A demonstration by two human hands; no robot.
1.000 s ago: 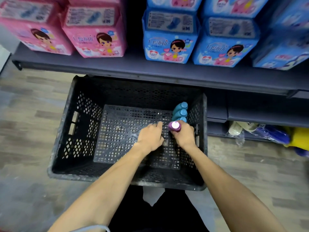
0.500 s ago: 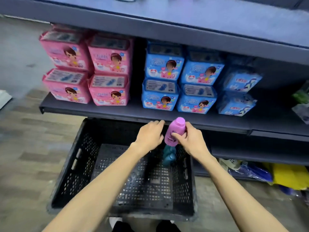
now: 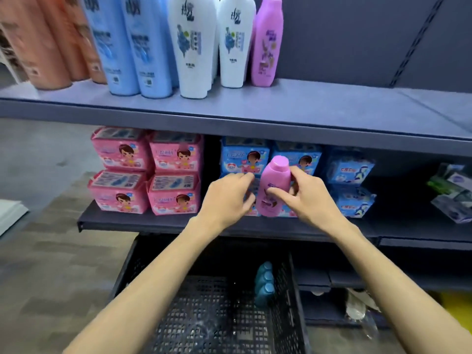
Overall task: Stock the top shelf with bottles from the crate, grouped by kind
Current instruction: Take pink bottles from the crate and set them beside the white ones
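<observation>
Gripped the pink bottle upright in the right hand, thumb across the label, fingers wrapped behind. Held the left hand just at 9 o'clock of it, fingers loosely curled, grasping nothing; contact too blurred to tell. Hung below the top shelf, with the shelved pink bottle standing at 12 o'clock. Left teal bottles in the crate at 6 o'clock, against its right wall.

You're in a shop: above your fingers, a gondola shelf lined with toiletry bottles; behind them, stacked pink packs and blue packs
</observation>
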